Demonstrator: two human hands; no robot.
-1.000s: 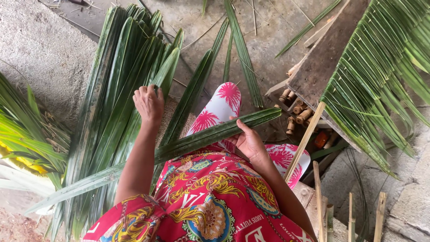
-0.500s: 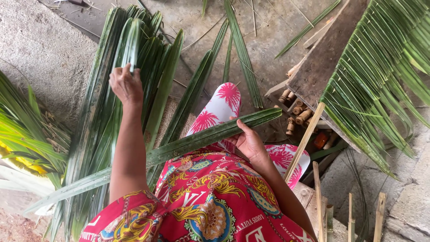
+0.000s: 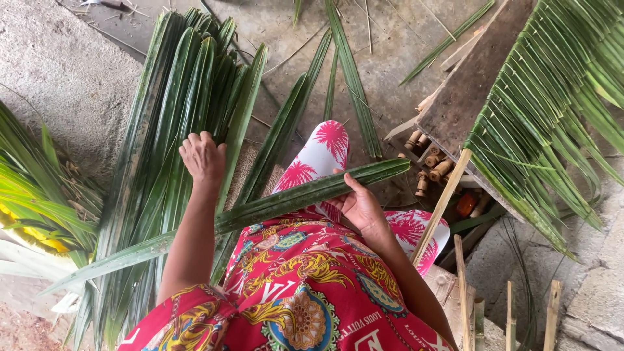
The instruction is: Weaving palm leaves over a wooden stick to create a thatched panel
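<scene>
My right hand (image 3: 359, 203) holds one long folded green palm leaf (image 3: 273, 205) that lies across my lap, its tip pointing right. My left hand (image 3: 203, 157) reaches out over a thick pile of long palm leaves (image 3: 172, 130) laid on the ground to my left, fingers curled on the top leaves. I sit in a red patterned dress (image 3: 292, 286) with a white and pink cloth (image 3: 318, 153) over my legs.
A woven palm-leaf panel (image 3: 552, 97) on a wooden frame (image 3: 468, 84) slopes at the right. Small bamboo pieces (image 3: 432, 166) lie under it. Thin wooden stakes (image 3: 465, 279) stand lower right. More fronds (image 3: 32, 195) lie far left on the concrete floor (image 3: 65, 71).
My left hand reached up the leaf pile, then drew back toward me and slightly right. The right hand and its leaf stayed still.
</scene>
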